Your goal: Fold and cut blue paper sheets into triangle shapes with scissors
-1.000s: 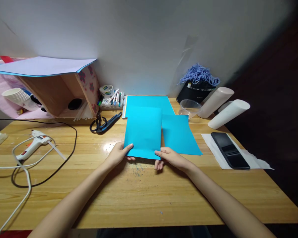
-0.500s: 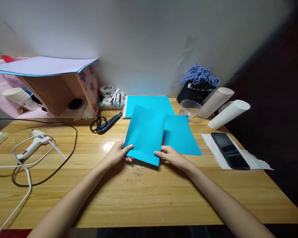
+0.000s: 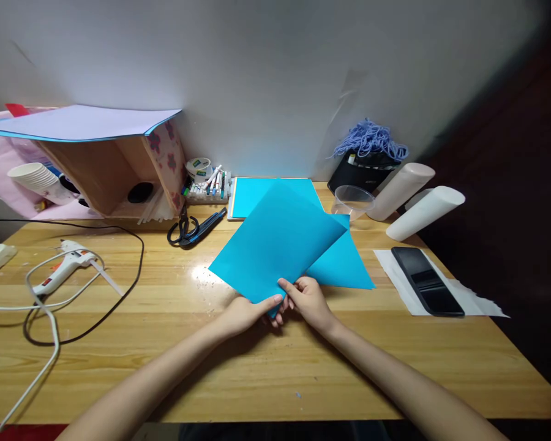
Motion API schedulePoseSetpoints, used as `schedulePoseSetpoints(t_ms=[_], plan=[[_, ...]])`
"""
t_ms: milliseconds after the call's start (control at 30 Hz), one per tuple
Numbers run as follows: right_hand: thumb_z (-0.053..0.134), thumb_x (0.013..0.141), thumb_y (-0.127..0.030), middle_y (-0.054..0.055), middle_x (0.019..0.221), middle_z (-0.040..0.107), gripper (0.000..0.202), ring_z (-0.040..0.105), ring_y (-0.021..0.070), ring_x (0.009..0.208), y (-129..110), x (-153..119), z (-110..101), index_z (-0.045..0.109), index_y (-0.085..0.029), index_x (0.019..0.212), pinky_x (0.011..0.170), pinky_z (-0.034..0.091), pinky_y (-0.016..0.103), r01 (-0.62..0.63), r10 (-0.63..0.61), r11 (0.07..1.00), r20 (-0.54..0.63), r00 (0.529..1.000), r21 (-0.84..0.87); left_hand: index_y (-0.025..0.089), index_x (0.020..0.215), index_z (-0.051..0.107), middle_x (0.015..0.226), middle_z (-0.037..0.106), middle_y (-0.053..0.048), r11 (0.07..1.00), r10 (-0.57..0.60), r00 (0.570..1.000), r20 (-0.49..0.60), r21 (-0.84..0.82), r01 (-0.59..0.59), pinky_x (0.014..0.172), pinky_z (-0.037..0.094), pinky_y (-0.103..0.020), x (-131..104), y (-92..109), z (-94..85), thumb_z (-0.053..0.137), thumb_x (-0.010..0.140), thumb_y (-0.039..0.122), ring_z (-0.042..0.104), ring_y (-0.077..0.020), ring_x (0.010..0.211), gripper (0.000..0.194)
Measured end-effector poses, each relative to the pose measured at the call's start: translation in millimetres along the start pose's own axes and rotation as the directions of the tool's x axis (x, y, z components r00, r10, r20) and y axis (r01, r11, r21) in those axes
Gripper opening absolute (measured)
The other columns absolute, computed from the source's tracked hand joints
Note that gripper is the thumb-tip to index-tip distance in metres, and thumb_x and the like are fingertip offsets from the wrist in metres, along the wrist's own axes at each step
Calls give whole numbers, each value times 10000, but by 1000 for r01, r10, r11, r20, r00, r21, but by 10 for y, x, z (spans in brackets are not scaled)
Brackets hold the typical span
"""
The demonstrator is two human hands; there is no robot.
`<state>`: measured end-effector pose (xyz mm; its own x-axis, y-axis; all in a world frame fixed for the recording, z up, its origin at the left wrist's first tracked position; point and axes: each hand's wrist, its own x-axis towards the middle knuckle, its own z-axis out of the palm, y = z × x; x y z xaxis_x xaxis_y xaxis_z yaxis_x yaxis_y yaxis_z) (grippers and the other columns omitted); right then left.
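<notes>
A blue sheet point(image 3: 275, 239) is held above the table, turned so one corner points toward me. My left hand point(image 3: 252, 312) pinches it near that corner, thumb on top and fingers underneath. Close beside it, my right hand point(image 3: 305, 300) grips the same corner area from the right, its thumb on the sheet. Another blue sheet point(image 3: 342, 266) lies on the table behind my right hand, partly covered by the held one. At the back, a blue-topped stack of paper point(image 3: 252, 187) rests near the wall.
Scissors point(image 3: 182, 231) and a cutter point(image 3: 204, 228) lie left of the papers. A glue gun point(image 3: 67, 266) with loose cables is at the left, before an open box point(image 3: 105, 168). To the right are a plastic cup point(image 3: 352, 201), white rolls point(image 3: 425, 213) and a phone point(image 3: 427, 282).
The held sheet has turned, its near corner now pointing toward me. Both hands have moved closer together at that corner, the left one shifting right and nearer to me.
</notes>
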<state>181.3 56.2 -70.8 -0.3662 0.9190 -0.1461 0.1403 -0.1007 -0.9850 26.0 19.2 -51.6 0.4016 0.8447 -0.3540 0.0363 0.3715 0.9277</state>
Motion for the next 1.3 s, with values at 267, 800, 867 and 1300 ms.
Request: schedulePoseSetpoints(t_ms=[267,800,867,1300], plan=[[470,777,-587,35,404,512,552,394,96,371,-78,124,-265,617,-149,476,402,303,231,-16,15,995,-12,1000,-103,133,656,571,596,596,-38,991,-68,996,-53,108,73,579,419,-225,-6,1,-152,497,756,522,538,-121,545,408],[480,785,-541,12,583,520,369,450,114,482,-117,330,-915,521,-178,832,434,347,218,243,-177,966,-474,862,81,143,684,528,544,435,27,965,48,981,-188,261,3,477,279,-201,-21,43,-314,423,810,472,342,-73,465,367],[552,746,-513,21,661,548,356,478,112,528,-103,305,-761,532,-177,862,471,383,217,147,-107,981,-279,954,127,143,721,547,555,437,25,960,82,974,-210,280,-21,493,283,-204,-22,52,-315,406,819,469,350,-80,487,368],[660,648,-461,50,710,622,346,559,153,616,-1,123,-52,579,-142,754,578,451,268,-10,-7,991,124,992,130,131,624,528,576,546,-19,917,135,978,-157,395,-63,510,338,-206,-4,20,-211,433,799,465,467,-114,534,389]])
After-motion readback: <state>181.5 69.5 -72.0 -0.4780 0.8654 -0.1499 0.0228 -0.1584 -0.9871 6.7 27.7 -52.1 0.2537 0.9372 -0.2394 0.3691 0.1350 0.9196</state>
